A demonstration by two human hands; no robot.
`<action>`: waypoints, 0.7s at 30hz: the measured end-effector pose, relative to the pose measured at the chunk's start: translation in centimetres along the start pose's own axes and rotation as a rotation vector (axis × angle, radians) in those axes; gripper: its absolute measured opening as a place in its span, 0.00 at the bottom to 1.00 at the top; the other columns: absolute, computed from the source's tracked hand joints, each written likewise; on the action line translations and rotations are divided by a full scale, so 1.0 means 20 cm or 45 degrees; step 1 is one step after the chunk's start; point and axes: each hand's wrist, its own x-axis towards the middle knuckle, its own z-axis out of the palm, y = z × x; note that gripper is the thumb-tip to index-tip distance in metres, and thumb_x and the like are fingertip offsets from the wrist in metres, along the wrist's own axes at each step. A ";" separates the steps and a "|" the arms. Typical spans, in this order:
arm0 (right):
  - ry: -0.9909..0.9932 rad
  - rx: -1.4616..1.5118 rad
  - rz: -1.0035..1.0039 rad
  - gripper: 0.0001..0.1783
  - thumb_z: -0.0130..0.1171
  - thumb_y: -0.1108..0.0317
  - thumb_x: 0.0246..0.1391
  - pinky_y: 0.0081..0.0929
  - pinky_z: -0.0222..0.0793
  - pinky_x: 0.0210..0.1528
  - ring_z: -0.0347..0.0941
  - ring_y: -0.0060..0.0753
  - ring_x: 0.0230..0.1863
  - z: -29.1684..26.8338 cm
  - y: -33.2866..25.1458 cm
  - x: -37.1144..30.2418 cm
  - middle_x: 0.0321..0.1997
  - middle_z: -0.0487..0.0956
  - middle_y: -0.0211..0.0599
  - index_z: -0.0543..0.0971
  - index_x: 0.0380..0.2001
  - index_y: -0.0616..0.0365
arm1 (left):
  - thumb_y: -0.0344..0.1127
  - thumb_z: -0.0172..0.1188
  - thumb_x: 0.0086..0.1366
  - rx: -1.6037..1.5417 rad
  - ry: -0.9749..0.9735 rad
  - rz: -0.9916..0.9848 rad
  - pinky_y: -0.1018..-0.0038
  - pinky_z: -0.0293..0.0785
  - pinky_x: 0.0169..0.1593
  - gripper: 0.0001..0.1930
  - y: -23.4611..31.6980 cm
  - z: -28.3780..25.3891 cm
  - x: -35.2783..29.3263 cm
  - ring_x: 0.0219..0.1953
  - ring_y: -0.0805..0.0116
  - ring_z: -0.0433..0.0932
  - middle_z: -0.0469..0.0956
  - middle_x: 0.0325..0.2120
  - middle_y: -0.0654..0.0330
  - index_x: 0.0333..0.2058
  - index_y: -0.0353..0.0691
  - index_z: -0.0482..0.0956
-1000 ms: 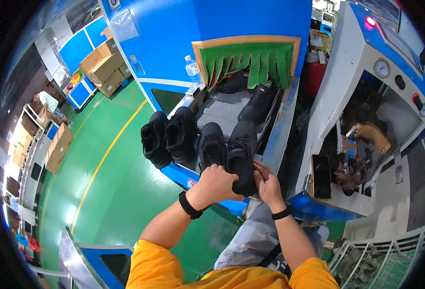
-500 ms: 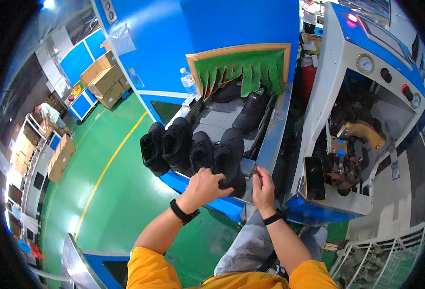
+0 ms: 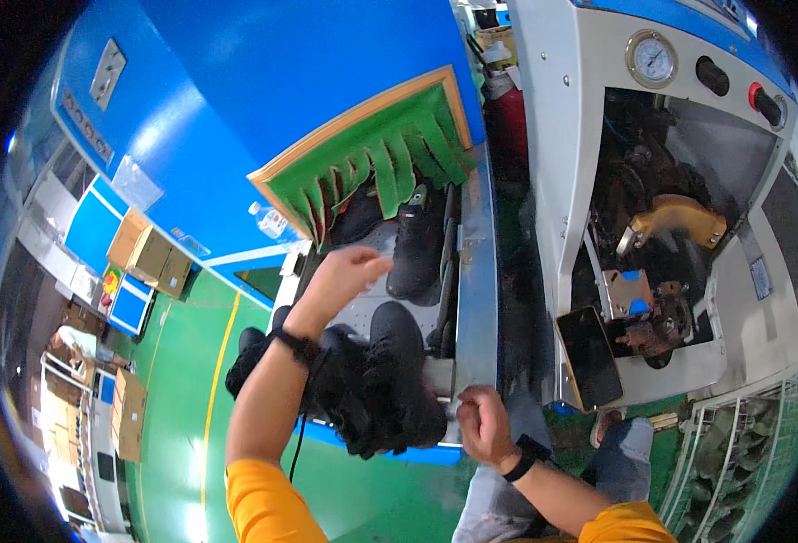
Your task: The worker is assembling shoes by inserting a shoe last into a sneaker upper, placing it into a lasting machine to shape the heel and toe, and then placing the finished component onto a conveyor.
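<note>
My left hand (image 3: 349,276) hovers over the grey perforated conveyor bed (image 3: 376,312), its fingers loosely bent and apart, holding nothing I can see. Just right of its fingertips lies a black shoe (image 3: 415,258) on the bed. Another dark shoe (image 3: 358,217) lies partly under the green strip curtain (image 3: 390,163). Below my left wrist, several black lace-up shoes stand side by side at the bed's near end, the rightmost shoe (image 3: 399,371) showing best; my forearm covers part of the row. My right hand (image 3: 485,425) is curled closed beside the metal rail, with nothing visible in it.
A white-and-blue machine (image 3: 553,163) with a gauge stands at right, a phone (image 3: 589,357) leaning on its front. A wire rack (image 3: 734,462) is at lower right. A clear bottle (image 3: 272,222) stands beside the curtain opening. Cardboard boxes (image 3: 150,258) sit at far left.
My left hand has left the near-end shoes and moved forward over the bed. My right hand has dropped slightly and curled in more. The view has shifted and tilted.
</note>
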 end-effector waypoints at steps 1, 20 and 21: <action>0.005 0.010 0.000 0.14 0.58 0.63 0.66 0.41 0.72 0.48 0.75 0.54 0.44 0.02 -0.01 0.00 0.43 0.76 0.52 0.75 0.45 0.65 | 0.54 0.69 0.61 0.049 0.073 0.014 0.68 0.76 0.52 0.32 -0.14 0.03 0.19 0.47 0.62 0.82 0.84 0.43 0.48 0.51 0.29 0.80; -0.007 0.057 -0.015 0.11 0.59 0.68 0.62 0.41 0.72 0.42 0.76 0.51 0.40 0.05 0.02 0.00 0.41 0.78 0.49 0.75 0.44 0.63 | 0.31 0.80 0.43 0.256 0.586 0.379 0.62 0.70 0.64 0.43 -0.08 0.09 0.30 0.60 0.48 0.75 0.78 0.55 0.48 0.60 0.37 0.71; -0.018 0.091 -0.042 0.11 0.59 0.68 0.62 0.41 0.72 0.42 0.76 0.51 0.40 0.06 0.02 0.00 0.41 0.78 0.49 0.75 0.44 0.63 | 0.31 0.80 0.43 0.202 0.574 0.500 0.61 0.69 0.65 0.43 -0.06 0.02 0.20 0.62 0.49 0.73 0.76 0.58 0.50 0.61 0.38 0.70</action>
